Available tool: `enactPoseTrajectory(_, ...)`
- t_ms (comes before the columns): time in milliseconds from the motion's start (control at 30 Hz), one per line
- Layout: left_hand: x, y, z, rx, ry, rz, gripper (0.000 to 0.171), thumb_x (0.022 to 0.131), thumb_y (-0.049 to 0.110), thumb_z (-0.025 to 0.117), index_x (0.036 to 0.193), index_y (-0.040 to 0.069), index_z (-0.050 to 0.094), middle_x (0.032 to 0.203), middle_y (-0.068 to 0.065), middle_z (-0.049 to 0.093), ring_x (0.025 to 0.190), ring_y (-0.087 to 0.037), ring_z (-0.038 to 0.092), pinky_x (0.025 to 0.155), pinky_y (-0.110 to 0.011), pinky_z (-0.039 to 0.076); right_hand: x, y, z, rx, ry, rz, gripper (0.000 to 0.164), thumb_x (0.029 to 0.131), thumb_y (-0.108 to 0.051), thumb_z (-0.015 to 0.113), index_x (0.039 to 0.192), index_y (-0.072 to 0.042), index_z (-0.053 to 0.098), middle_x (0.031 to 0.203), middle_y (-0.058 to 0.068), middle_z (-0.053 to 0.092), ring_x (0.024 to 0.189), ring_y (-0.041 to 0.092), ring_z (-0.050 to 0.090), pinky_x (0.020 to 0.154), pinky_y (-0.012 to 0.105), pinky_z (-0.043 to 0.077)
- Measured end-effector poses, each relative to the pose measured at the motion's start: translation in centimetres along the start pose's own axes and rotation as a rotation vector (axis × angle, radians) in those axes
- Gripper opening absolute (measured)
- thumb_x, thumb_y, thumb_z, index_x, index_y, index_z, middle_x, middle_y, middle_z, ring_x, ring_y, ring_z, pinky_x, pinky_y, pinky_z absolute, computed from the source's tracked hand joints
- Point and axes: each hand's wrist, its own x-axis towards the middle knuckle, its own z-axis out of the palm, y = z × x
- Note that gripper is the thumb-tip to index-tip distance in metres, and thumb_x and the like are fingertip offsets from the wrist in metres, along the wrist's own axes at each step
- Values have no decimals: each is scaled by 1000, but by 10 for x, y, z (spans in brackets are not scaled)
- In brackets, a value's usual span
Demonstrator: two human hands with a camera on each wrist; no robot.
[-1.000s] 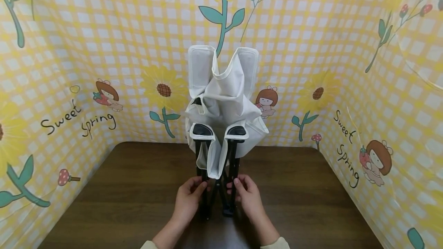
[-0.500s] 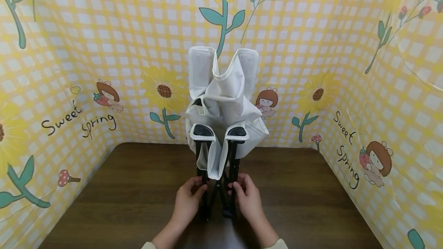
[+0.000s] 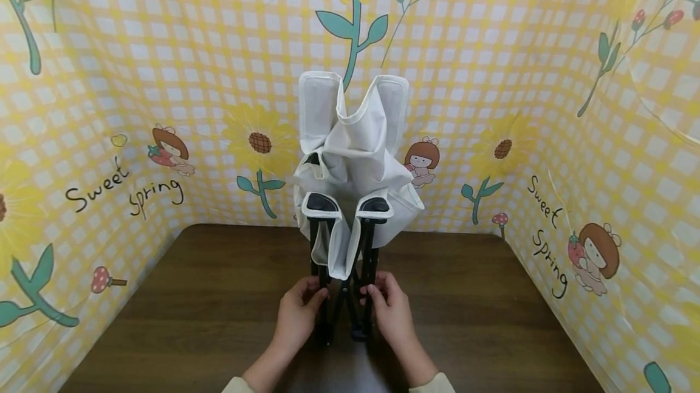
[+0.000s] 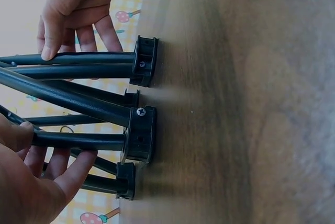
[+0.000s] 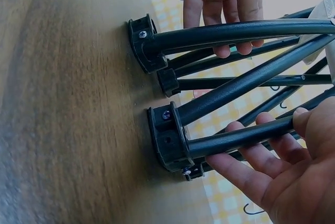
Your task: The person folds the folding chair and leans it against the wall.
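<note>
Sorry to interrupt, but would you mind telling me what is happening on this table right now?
A person has a folded camp chair standing upright on a wooden table. The left hand grips one black front leg and the right hand grips the other. The frame is closed up, its white fabric bunched above, and its plastic feet rest on the tabletop.

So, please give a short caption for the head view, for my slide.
Two hands, left hand and right hand, grip the black legs of a folded white camp chair on a wooden table.

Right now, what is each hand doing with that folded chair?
Left hand: grips the left front leg of the folded chair.
Right hand: grips the right front leg.
</note>
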Motion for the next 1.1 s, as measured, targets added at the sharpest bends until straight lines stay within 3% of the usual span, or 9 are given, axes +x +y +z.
enactPoseTrajectory(67,1,0,0,2,-1,11,14,96,4,71,109,1,71,97,-10,75,88,-24,72,73,-21,53,-1,-7,0,-4,-4,8,17,103,0,56,120,0,58,103,23,71,90,44,72,62,25,59)
enactPoseTrajectory(167,3,-1,0,3,-2,25,15,95,4,71,109,-1,71,97,-12,75,88,-27,72,73,-21,53,4,2,1,-2,-6,13,18,103,-1,56,121,1,58,104,23,71,90,45,72,62,25,59)
enactPoseTrajectory(367,6,-3,1,29,4,8,12,95,3,71,108,2,72,94,-12,75,82,-16,69,70,-21,53,13,25,3,-5,12,-7,18,104,-9,59,122,-8,60,103,16,73,88,36,74,63,32,62)
enactPoseTrajectory(633,11,-3,1,26,9,11,13,95,1,70,108,-1,71,93,-13,75,83,-33,69,64,-22,53,19,29,3,-2,14,-49,15,104,-12,60,119,-12,61,99,12,73,85,38,74,67,51,62)
enactPoseTrajectory(933,17,-10,4,1,32,-27,12,96,5,70,109,4,72,96,-16,75,86,-39,67,61,-23,51,25,31,5,-11,9,-46,17,104,-13,61,120,-11,61,100,15,73,85,36,74,66,50,62)
enactPoseTrajectory(1100,20,-10,5,3,40,-13,12,96,5,70,108,5,72,94,-10,75,87,-37,69,63,-24,53,30,31,5,-31,9,-56,15,104,-12,60,119,-13,61,100,15,74,84,35,74,65,50,61)
